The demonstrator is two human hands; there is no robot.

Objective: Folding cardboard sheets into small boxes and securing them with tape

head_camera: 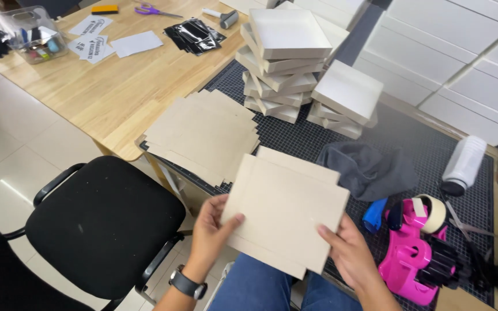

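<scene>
Small craft or box-making workshop. A gridded cutting mat (433, 151) is covering the wooden surface (116, 92) just beyond the fingers (230, 222). Stacks of white box trays (286, 57) are piling up further beyond them, cut brown cardboard sheets (203, 135) are lying between. A pink tape dispenser (413, 253) is sitting right of the fingers; purple scissors (154, 10) and printed labels (90, 37) are lying far beyond, left.

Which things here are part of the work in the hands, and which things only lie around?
In use:
left hand and right hand, holding a cut cardboard sheet
stack of cardboard sheets
white box trays

Lying about:
pink tape dispenser
grey cloth
white bottle
purple scissors
black chair
</scene>
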